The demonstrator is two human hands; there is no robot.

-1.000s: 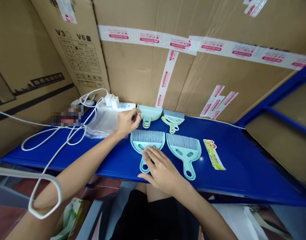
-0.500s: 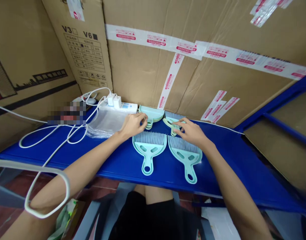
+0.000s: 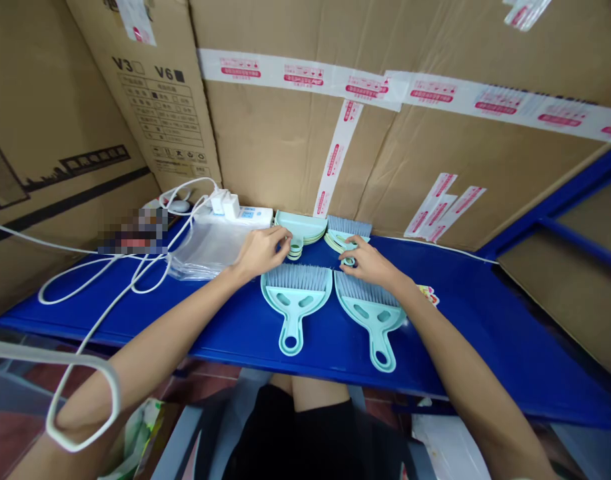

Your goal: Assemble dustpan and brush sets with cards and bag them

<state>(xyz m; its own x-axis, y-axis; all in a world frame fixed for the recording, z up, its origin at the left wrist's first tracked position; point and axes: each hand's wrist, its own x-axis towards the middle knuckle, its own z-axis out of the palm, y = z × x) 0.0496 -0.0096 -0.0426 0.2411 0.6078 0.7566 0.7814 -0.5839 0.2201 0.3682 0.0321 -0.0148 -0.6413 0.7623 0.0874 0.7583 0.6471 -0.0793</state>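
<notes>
My left hand (image 3: pixel 262 252) is at a stack of mint dustpans (image 3: pixel 301 225) by the cardboard, its fingers curled and closed at their handle end. My right hand (image 3: pixel 368 262) closes its thumb and fingers on the handle of the stacked hand brushes (image 3: pixel 346 235), whose grey bristles point toward the cardboard. Nearer to me lie two mint dustpans, a left one (image 3: pixel 292 308) and a right one (image 3: pixel 380 321), each with a grey-bristled brush nested in it and its handle toward me. My right wrist partly covers the right set's bristles.
Clear plastic bags (image 3: pixel 210 248) lie left of my left hand, beside a white power strip (image 3: pixel 256 217) with plugs. White cables (image 3: pixel 100 303) loop over the blue table (image 3: pixel 490 333). Taped cardboard (image 3: pixel 275 147) walls the back. A colourful card (image 3: pixel 429 295) shows past my right forearm.
My right hand has drawn slightly back toward me at the brush handles, and more of the stacked bristles show. My left hand stays at the dustpan stack. The colourful card has come into sight.
</notes>
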